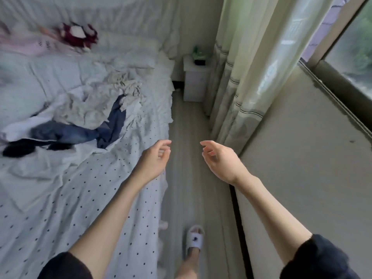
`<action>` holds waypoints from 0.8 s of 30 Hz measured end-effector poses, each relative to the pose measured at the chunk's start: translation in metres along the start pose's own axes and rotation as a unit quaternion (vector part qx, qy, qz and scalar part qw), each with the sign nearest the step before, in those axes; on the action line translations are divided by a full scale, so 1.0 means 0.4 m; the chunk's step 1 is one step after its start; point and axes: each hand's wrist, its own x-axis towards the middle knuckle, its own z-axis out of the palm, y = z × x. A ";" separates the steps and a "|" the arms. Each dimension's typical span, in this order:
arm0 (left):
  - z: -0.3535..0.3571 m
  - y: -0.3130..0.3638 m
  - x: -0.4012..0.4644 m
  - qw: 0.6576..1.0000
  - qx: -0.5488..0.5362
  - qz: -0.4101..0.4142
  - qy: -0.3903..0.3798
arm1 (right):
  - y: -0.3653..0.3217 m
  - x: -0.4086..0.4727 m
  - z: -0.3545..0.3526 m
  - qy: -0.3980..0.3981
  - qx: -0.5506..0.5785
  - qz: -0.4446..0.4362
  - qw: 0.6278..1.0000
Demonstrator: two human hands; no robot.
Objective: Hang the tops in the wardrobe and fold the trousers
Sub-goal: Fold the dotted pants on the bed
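both hands were raised over the strip of floor (187, 150) between the bed (84, 188) and the curtain (247, 81), and neither held anything. the left hand (156, 158) hung at the bed's edge with its fingers loosely curled, and the right hand (219, 158) faced it with the same relaxed curl, a gap between the two. the pile of clothes (84, 117) lay well apart from both hands, up and to the left on the dotted white sheet: pale crumpled tops (94, 103) on top, blue denim trousers (80, 133) spreading out beneath, and a black garment (22, 149) at the pile's left end. no writing could be read anywhere; the slipper (194, 238) on the person's foot bore a small dark mark too blurred to make out.
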 end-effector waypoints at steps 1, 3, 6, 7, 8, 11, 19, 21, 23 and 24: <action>-0.001 -0.001 0.048 1.000 -0.002 -0.008 0.011 | 0.010 0.058 -0.009 -0.009 0.003 -0.017 1.000; 0.002 -0.007 0.173 0.999 -0.007 -0.013 0.036 | 0.038 0.204 -0.032 -0.014 -0.003 -0.049 0.999; -0.002 -0.001 0.353 0.998 -0.019 -0.023 0.061 | 0.062 0.412 -0.081 -0.020 -0.010 -0.073 0.997; -0.003 0.000 0.382 0.997 -0.018 -0.025 0.066 | 0.067 0.447 -0.088 -0.023 -0.009 -0.080 0.996; -0.012 -0.001 0.445 0.996 -0.027 -0.034 0.083 | 0.067 0.533 -0.104 -0.033 -0.007 -0.093 0.995; -0.036 -0.004 0.553 0.994 -0.019 -0.059 0.091 | 0.057 0.684 -0.126 -0.052 0.014 -0.121 0.991; -0.121 -0.061 0.908 0.977 -0.011 -0.129 0.169 | 0.025 1.161 -0.140 -0.128 0.030 -0.202 0.970; -0.132 -0.082 0.995 0.973 -0.004 -0.142 0.184 | 0.026 1.280 -0.137 -0.139 0.041 -0.215 0.966; -0.139 -0.107 1.091 0.968 0.008 -0.156 0.198 | 0.033 1.404 -0.133 -0.157 0.044 -0.227 0.960; -0.142 -0.118 1.148 0.963 0.008 -0.165 0.211 | 0.044 1.475 -0.134 -0.171 0.048 -0.235 0.956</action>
